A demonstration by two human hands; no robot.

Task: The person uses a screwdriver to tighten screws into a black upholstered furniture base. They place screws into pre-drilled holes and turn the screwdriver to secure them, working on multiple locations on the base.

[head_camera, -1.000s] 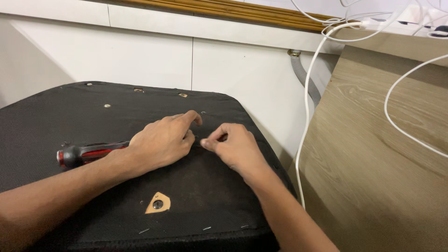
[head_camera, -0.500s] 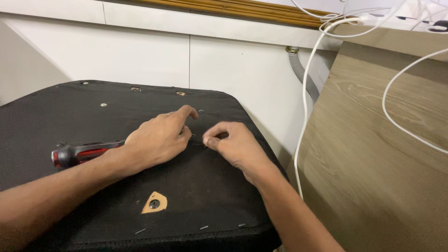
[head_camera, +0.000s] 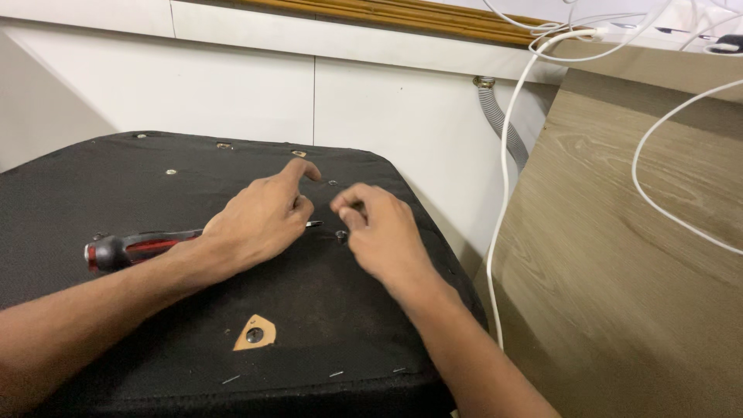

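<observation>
Nearest to us, a tear [head_camera: 254, 334] in the black fabric shows tan board and a round metal fitting, with a few staples [head_camera: 335, 375] along the front edge. We are working on a black panel [head_camera: 93, 193] that fills the lower left of the view, both forearms reaching across it.

Further in, our left hand [head_camera: 259, 220] lies over a screwdriver [head_camera: 128, 249] with a red and black handle; the handle sticks out to the left, and the shaft runs under the palm, its tip just showing beside the knuckles. The forefinger stretches forward, the other fingers curl loosely, and we cannot tell how firmly they grip the tool.

Just beside it, our right hand [head_camera: 383, 232] has thumb and forefinger pinched together over a small screw [head_camera: 341, 234] set in the fabric; whether they actually clamp it we cannot tell. The two hands are near, not touching.

Beyond them, more small fittings [head_camera: 224, 145] dot the panel's far edge. Behind stands a white wall [head_camera: 232, 85] with a grey hose [head_camera: 499, 120] coming down it. To the right leans a wooden board [head_camera: 635, 255], crossed by white cables [head_camera: 503, 201].
</observation>
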